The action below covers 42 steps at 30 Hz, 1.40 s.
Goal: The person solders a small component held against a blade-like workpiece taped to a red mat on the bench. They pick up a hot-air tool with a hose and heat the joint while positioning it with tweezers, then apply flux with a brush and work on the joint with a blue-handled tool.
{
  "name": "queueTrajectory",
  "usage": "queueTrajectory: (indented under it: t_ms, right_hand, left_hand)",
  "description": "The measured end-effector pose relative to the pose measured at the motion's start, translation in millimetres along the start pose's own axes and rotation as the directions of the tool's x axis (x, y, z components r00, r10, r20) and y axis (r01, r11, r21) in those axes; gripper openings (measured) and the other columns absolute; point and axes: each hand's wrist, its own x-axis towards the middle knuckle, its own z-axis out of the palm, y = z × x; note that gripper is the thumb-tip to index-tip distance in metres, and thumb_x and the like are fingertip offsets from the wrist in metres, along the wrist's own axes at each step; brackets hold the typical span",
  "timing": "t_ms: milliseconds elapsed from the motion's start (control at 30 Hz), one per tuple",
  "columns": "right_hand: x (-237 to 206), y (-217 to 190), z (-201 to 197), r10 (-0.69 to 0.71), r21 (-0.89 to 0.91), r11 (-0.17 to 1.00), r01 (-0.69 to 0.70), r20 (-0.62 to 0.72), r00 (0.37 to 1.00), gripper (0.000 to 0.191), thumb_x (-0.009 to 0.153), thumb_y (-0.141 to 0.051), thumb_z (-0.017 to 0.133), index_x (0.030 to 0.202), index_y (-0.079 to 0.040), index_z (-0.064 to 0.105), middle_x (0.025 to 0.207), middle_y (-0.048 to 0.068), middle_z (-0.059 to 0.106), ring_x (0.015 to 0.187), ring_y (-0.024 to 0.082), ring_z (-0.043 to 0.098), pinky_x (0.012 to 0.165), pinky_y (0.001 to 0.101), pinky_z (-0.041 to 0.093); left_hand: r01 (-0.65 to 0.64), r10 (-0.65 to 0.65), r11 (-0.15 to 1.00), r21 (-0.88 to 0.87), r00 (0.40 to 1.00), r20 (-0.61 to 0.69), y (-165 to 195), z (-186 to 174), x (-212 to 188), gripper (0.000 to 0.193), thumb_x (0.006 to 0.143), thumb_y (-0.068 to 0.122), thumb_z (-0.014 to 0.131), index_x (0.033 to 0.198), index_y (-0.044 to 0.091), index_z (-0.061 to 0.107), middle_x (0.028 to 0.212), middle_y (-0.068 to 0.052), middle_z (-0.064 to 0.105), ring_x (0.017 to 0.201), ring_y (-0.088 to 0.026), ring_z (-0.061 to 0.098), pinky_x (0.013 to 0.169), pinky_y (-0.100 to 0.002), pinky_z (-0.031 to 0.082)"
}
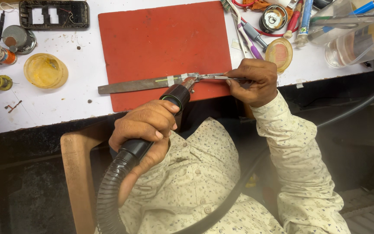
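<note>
Gripped in the left hand (146, 128), a hot-air nozzle (176, 96) is being aimed at a taped strip (169, 80), mid-frame on the red mat (165, 47); tweezers (215, 77) are being pinched by the right hand (254, 82). Heating step; steady holding is likely needed next.

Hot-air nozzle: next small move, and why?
Probably ease the nozzle slightly closer over the tweezer tips. The left hand grips the black handle, aimed at the taped strip on the metal file; the right hand pinches the tweezers there, over the red mat.
</note>
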Motion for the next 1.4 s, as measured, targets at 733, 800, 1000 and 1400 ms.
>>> queueTrajectory:
  t_ms: [733,800,1000,1400]
  right_hand:
    - [0,-2,0,0.010,0.021,1.000,-0.010,0.008,1.000,0.015,0.080,0.002,0.073,0.094,0.002,0.076,0.068,0.005,0.059,0.056,0.011,0.053,0.053,0.0246,0.039]
    - [1,-3,0,0.007,0.019,1.000,-0.007,0.009,1.000,0.015,0.080,0.002,0.073,0.094,0.002,0.076,0.068,0.005,0.059,0.056,0.011,0.053,0.053,0.0248,0.039]
    - [1,-4,-1,0.001,0.023,1.000,-0.002,0.017,1.000,0.014,0.080,0.002,0.074,0.094,0.002,0.076,0.068,0.005,0.060,0.056,0.011,0.053,0.053,0.0250,0.039]
    - [-1,-5,-1,0.046,0.048,0.998,-0.045,-0.018,0.999,0.015,0.081,0.003,0.071,0.095,0.003,0.076,0.071,0.004,0.062,0.058,0.008,0.054,0.054,0.0231,0.041]
  left_hand:
    - [0.065,-0.065,0.998,0.014,0.998,0.011,7,-1,-1,0.087,0.075,0.089,0.042,0.091,0.004,0.054,0.063,-0.010,0.057,0.052,-0.023,0.058,0.061,-0.043,0.061]
    - [0.052,-0.052,0.998,0.017,0.999,0.008,6,0,0,0.084,0.075,0.086,0.042,0.090,0.004,0.054,0.062,-0.010,0.056,0.052,-0.023,0.058,0.060,-0.043,0.061]
    - [0.036,-0.036,0.999,0.026,0.999,0.017,7,1,2,0.084,0.076,0.087,0.041,0.089,0.004,0.053,0.060,-0.010,0.055,0.050,-0.023,0.057,0.063,-0.045,0.060]
    - [0.022,-0.026,0.996,0.083,0.999,0.047,11,0,4,0.081,0.079,0.085,0.041,0.089,0.005,0.052,0.059,-0.009,0.055,0.050,-0.023,0.058,0.064,-0.045,0.062]
